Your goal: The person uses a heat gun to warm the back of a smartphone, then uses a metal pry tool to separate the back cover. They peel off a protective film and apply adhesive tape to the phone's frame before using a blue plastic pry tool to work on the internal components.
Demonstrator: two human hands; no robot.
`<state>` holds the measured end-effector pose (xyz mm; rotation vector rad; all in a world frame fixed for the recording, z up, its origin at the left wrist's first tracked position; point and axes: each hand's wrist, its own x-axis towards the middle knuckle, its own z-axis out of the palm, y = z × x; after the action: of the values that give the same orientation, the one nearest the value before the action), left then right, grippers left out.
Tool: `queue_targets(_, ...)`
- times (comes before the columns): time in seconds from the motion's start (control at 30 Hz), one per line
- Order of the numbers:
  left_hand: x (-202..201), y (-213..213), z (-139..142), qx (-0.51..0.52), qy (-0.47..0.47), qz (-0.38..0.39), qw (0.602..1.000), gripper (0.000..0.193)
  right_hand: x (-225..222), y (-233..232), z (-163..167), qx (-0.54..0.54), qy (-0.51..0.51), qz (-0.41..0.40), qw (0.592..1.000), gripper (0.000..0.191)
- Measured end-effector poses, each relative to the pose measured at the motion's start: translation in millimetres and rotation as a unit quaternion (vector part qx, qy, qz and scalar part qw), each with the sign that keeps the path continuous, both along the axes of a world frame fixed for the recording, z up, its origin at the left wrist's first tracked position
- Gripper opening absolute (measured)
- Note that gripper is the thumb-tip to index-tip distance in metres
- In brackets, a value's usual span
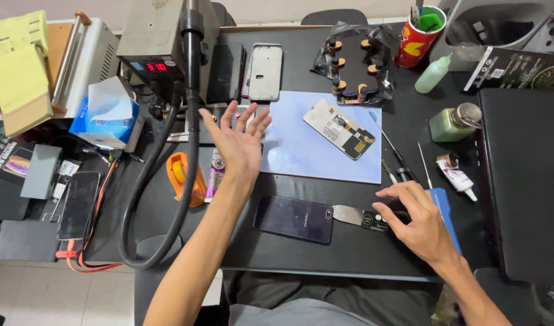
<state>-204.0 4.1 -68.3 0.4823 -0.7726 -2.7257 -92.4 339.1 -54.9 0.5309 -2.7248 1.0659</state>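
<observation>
Black workbench [325, 253]: right hand [419, 220] on scraper [364, 217], left hand [239, 142] raised.

Two hands [241, 142], three phones [294, 218], two bottles [434, 73].

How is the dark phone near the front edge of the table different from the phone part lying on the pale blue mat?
The dark phone lies on the bare black table, whole, showing a smooth glossy back. The phone part lies on the blue mat, showing a whitish inner face with small components. The dark phone lies nearly level across the view; the part is angled diagonally. Both are flat, rectangular and untouched by either hand.
</observation>
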Motion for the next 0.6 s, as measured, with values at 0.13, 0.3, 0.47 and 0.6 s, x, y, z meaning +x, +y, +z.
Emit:
queue_targets(0.13, 17, 15, 3, -0.189, 0.021, -0.09, 0.978, 0.063, 0, 0, 6, 0.054, 0.013, 0.038, 0.998, 0.033)
queue_targets(0.3, 67, 26, 17, -0.619, 0.072, -0.279, 0.731, 0.044, 1, 0, 12, 0.126, -0.043, 0.099, 0.986, 0.048)
queue_targets(0.47, 112, 26, 30, -0.82, 0.175, -0.311, 0.448, 0.075, 1, 0, 8, 0.156, -0.068, 0.104, 0.98, 0.048)
queue_targets(0.6, 121, 19, 25, -0.861, 0.189, -0.292, 0.371, 0.099, 0, -1, 2, 0.142, -0.075, 0.093, 0.983, 0.042)
